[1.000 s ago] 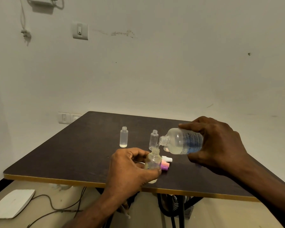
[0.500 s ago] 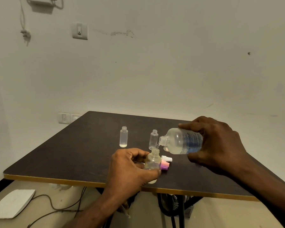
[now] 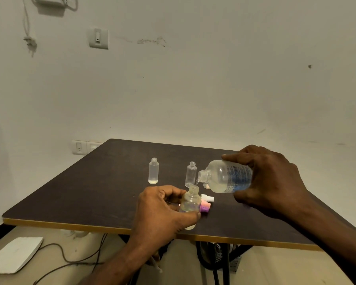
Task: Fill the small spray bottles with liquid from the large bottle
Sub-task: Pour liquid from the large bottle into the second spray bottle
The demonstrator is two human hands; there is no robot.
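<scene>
Dark tabletop [image 3: 90, 192] with a pale edge stands against a plain wall. Over its near edge, the left hand [image 3: 162, 212] grips a small bottle [image 3: 190, 202] upright, fingers curled round it. Just above and to its right, the right hand [image 3: 269, 179] holds the large bottle [image 3: 226, 176] tipped on its side, a thin stream running from its mouth into the small bottle's neck. Pink and white spray caps [image 3: 206, 204] lie between the hands. Beyond the left hand stand two uncapped small bottles [image 3: 153, 170], upright and apart.

My left hand [image 3: 162, 210] curls its fingers [image 3: 190, 215] around a small bottle [image 3: 190, 202]; my right hand [image 3: 269, 179] grips the tipped large bottle [image 3: 226, 176], forearm extended.
</scene>
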